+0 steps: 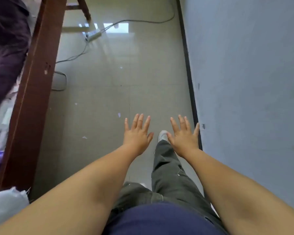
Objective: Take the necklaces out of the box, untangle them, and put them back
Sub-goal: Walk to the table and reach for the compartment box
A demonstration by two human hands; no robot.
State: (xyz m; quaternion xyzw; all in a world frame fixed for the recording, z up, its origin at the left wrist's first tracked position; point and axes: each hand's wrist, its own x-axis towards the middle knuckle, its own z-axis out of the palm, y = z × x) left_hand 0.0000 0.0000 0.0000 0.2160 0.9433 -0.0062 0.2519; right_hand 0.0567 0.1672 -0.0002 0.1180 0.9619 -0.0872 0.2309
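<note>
No box and no necklaces are in view. My left hand (137, 133) and my right hand (183, 134) are stretched out in front of me over the tiled floor, backs up, fingers spread, holding nothing. They hang side by side with a small gap between them. Below them I see my dark trousers and one white shoe (162, 135) stepping forward.
A dark wooden bed frame (32, 92) runs along the left, with purple bedding (5, 53) on it. A grey wall (248, 82) with a black baseboard lines the right. A power strip (93, 35) and its cables lie on the floor ahead. A white bag (7, 204) sits at lower left.
</note>
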